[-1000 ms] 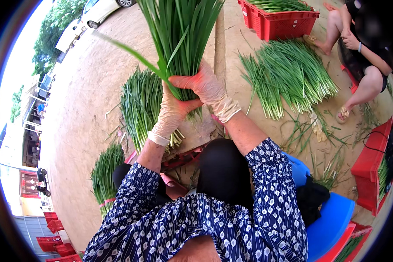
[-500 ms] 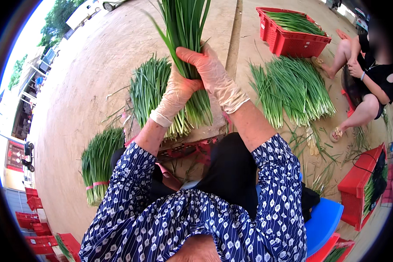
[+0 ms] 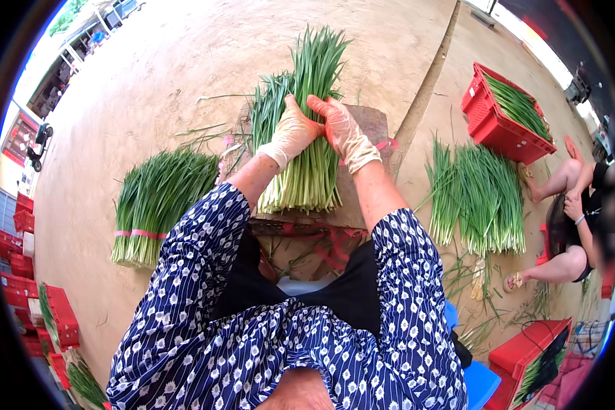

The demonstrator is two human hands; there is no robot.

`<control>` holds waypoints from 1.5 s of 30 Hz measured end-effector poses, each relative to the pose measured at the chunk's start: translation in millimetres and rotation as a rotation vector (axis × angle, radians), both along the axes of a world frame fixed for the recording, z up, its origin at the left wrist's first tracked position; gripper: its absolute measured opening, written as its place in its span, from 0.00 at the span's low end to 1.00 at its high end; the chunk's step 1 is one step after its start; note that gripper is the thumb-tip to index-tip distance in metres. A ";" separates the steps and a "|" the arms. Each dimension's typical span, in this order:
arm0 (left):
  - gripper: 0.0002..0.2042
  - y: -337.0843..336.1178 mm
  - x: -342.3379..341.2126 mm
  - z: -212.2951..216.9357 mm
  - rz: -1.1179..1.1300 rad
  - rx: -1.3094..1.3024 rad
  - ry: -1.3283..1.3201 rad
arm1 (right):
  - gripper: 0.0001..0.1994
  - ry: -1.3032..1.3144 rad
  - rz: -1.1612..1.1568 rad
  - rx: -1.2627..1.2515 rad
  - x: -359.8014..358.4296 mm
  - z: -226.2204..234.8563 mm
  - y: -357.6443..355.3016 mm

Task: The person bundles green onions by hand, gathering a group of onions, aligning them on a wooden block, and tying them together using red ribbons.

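Both my hands, in thin whitish gloves with orange-tinted fingers, wrap round a thick bunch of Chinese chives [image 3: 316,75] over a low board [image 3: 372,130]. My left hand [image 3: 294,131] grips its left side, and my right hand [image 3: 339,130] closes on the right, thumbs near each other. The green leaf tips point away from me, and the pale stem ends lie toward me on the board. More chives [image 3: 268,109] lie against the bunch on its left; where the two piles part under my hands is hidden.
Banded chive bundles [image 3: 164,184] lie left of the board. Loose chives [image 3: 488,191] are spread on the ground to the right, below a red crate [image 3: 502,126]. A seated person [image 3: 574,219] is at the far right. Another red crate [image 3: 526,362] stands near a blue chair [image 3: 482,386].
My hands have come down and nearer with the chives, whose stem ends now rest among those on the board. The whole view has also shifted.
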State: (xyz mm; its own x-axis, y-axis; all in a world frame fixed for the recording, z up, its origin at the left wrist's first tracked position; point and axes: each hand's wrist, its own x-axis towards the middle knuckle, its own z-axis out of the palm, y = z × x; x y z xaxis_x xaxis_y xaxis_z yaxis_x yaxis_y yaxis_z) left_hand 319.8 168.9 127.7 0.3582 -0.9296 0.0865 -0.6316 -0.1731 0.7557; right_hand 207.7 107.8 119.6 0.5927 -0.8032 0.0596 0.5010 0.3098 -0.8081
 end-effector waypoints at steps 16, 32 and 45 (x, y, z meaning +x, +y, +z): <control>0.49 41.4 21.1 -51.3 0.007 0.047 -0.333 | 0.53 0.084 0.105 0.082 22.5 -46.8 12.3; 0.51 44.5 -10.1 -24.4 0.115 0.377 -0.410 | 0.40 1.034 0.096 -0.317 -32.9 -95.5 7.4; 0.57 43.5 -12.8 -16.7 0.121 0.473 -0.356 | 0.41 0.817 0.157 -0.180 -35.6 -44.2 27.4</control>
